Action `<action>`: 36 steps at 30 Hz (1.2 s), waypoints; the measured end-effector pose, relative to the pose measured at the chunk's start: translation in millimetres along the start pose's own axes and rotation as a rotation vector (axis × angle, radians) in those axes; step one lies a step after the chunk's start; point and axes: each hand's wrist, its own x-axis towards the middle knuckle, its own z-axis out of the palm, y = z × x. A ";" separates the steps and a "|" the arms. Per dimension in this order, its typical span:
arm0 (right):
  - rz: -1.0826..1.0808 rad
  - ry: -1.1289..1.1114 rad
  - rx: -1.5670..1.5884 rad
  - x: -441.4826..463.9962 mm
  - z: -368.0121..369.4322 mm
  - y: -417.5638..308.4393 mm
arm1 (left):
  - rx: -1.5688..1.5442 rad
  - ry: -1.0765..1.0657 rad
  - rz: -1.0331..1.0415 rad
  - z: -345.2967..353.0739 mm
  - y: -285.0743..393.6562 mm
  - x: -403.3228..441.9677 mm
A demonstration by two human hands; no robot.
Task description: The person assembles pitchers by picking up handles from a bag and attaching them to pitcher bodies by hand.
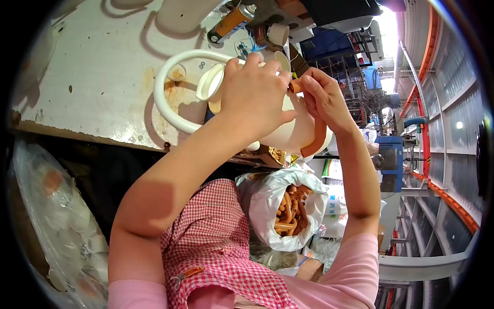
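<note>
My left hand lies over a white plastic vessel, fingers curled across its upper side and thumb pointing right. A round white mouth and a large white tubular loop show left of this hand; how they join the vessel is hidden. My right hand pinches a curved orange-brown plastic handle near its upper end, against the vessel's right side. The handle's lower end hangs down along the vessel. The fingers partly cover where handle and vessel meet.
A white bag of orange-brown handles stands below, by the checked apron. White parts fill a clear plastic bag at lower left. An orange spray can and another white vessel stand on the worn table.
</note>
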 end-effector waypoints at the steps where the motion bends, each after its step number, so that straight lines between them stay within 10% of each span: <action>1: 0.015 0.002 0.017 0.0 0.3 -0.2 | 0.008 -0.017 -0.006 -0.9 0.5 -0.2; 20: -0.099 0.026 -0.517 -3.2 2.9 -28.4 | -0.049 0.008 -0.011 -2.3 0.5 -0.8; 29: 0.064 -0.095 -0.265 -1.6 -1.7 -20.5 | -0.086 -0.009 0.024 -4.0 -3.2 2.8; 36: -0.266 0.011 -0.613 -0.7 5.8 -30.5 | -0.032 0.012 0.035 -0.4 -1.3 0.4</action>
